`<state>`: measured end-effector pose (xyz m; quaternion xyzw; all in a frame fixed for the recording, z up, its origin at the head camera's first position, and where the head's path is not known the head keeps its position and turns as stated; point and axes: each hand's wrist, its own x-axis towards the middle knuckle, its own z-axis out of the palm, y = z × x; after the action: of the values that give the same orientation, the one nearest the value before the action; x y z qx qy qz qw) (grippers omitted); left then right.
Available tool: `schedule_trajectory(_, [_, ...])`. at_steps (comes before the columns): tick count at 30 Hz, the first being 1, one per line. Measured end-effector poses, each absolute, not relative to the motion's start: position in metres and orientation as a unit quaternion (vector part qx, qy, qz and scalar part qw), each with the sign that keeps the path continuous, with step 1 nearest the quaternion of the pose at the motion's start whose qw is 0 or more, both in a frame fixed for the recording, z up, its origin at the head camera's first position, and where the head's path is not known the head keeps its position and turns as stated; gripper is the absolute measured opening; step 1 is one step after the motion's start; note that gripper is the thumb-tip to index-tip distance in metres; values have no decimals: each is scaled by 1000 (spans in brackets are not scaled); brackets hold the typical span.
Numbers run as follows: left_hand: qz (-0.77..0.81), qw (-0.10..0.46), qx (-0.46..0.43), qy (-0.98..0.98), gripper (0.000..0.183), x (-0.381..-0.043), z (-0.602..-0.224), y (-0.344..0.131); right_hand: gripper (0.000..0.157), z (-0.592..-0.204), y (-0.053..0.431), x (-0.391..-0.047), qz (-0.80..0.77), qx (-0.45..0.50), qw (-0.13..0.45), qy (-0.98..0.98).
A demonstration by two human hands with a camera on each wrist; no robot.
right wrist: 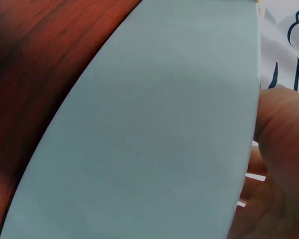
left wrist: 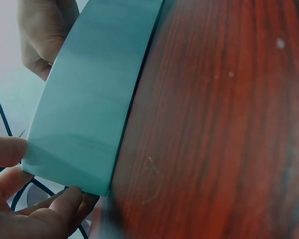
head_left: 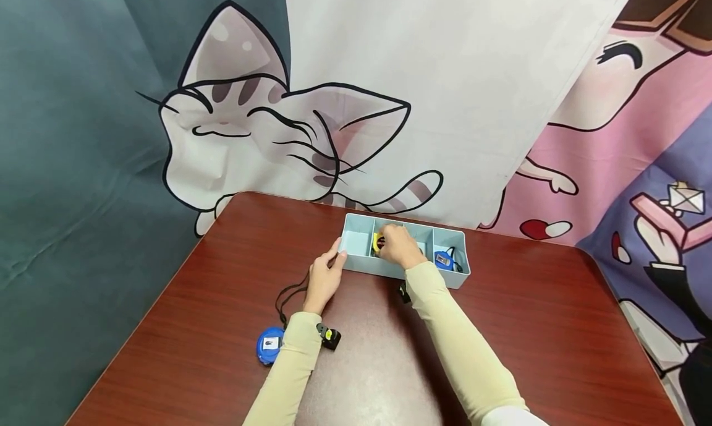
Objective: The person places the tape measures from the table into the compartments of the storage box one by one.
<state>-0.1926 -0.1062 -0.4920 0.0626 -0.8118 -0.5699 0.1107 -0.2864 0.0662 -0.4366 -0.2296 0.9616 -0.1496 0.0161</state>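
Note:
A long pale blue box (head_left: 361, 263) with dividers stands on the table. My left hand (head_left: 324, 282) holds its left front corner; in the left wrist view, the thumb (left wrist: 9, 150) lies at the rim and fingertips (left wrist: 70, 195) press the end wall. My right hand (head_left: 402, 245) reaches into a compartment left of the middle, its fingers curled at a yellow round object (head_left: 376, 241) with a dark middle. The hand partly covers that object. In the right wrist view, the box's front wall (right wrist: 139, 119) hides the fingertips of the right hand (right wrist: 284, 149).
A blue disc-shaped device (head_left: 444, 260) with a black cord lies in the box's right-end compartment. Another blue disc-shaped device (head_left: 267, 345) with a white label and black cord (head_left: 282, 302) lies beside my left forearm. A cartoon-printed cloth (head_left: 356, 55) hangs behind the table (head_left: 222, 302).

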Motion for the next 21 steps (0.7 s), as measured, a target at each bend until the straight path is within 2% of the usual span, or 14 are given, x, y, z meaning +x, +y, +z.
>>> schedule_trajectory(3, [-570, 110, 65, -811, 41, -193, -492, -106, 13, -436, 65, -288, -133, -231, 19, 964])
schedule_trajectory(12, [-569, 109, 68, -812, 42, -192, -492, -107, 16, -435, 61, -292, -75, -223, 61, 970])
schedule_trajectory(21, [-570, 113, 63, -811, 43, -193, -492, -107, 18, -435, 59, -295, -62, -228, 78, 968])
